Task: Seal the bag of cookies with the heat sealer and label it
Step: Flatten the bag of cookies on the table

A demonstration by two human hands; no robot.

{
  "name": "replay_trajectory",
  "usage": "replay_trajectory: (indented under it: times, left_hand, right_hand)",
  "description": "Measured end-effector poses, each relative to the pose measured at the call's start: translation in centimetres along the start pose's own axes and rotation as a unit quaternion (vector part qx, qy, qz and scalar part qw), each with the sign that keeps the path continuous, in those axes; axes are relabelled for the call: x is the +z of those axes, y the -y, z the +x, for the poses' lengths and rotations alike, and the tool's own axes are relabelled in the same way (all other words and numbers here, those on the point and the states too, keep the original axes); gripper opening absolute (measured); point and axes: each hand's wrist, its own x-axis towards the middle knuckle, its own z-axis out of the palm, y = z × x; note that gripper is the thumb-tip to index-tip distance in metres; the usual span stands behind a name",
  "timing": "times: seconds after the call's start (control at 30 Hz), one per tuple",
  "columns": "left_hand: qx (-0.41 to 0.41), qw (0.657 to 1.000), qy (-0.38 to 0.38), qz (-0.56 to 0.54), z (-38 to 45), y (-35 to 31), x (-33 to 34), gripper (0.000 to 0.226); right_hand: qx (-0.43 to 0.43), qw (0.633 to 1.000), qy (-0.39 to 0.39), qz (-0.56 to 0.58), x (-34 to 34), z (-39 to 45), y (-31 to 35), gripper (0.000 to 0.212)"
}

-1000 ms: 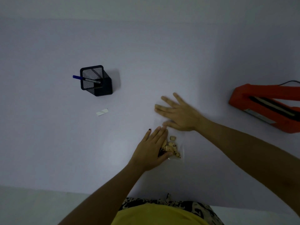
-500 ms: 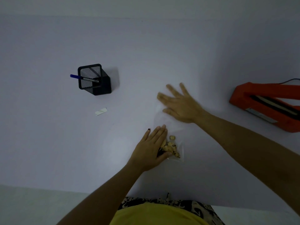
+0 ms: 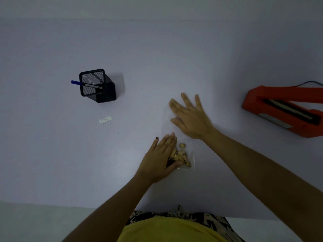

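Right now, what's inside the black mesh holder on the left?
A blue-capped pen leans in the black mesh holder, its cap end sticking out over the left rim. Through the mesh nothing else is clear; the bottom of the holder is hidden by its dark walls.

Two hands, left hand, right hand, one bag of cookies between them, one heat sealer right, one label, one pen holder with one pen left

Holder left, bag centre, sealer probably rightmost.
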Motion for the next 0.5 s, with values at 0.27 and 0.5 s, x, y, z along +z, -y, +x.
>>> replay_trajectory:
  times: [0.27, 0.5]
  left_hand:
    - [-0.001, 1.0, 0.002, 0.009, 0.0, 0.1, -0.1, 0.079]
    - [0.003, 1.0, 0.001, 0.006, 0.0, 0.1, 0.0, 0.079]
  right_hand:
    - [-0.063, 0.996, 0.043, -0.05, 2.5, -6.3, -1.6, 0.065]
    - [-0.03, 0.998, 0.038, -0.039, 0.8, -7.7, -2.5, 0.069]
